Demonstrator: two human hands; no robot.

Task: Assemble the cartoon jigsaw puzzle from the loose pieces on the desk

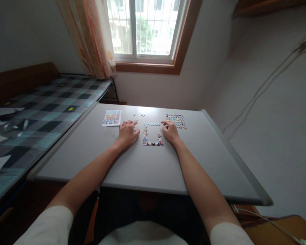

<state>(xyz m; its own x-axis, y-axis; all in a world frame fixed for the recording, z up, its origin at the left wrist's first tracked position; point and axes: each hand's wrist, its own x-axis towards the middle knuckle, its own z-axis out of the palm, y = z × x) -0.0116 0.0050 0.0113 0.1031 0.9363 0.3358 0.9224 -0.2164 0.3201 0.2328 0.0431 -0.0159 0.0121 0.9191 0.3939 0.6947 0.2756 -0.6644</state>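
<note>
A partly joined jigsaw puzzle (153, 144) lies on the table in front of me, its border pieces forming a rectangle around a bare middle. To its left, my left hand (128, 132) rests palm down with fingers spread, close to a few loose puzzle pieces (142, 115). My right hand (170, 131) is at the upper right corner of the border, fingers curled with index finger and thumb close together. Anything between those fingertips is too small to make out. Just beyond that hand, several loose pieces (175, 119) are laid out in rows.
A printed reference picture (112, 117) lies at the table's far left. The grey table (148, 173) has raised side edges. A bed with a checked cover (48, 102) and papers stands left. Ahead are a window (145, 30) and curtain; a cable (260, 90) hangs on the right wall.
</note>
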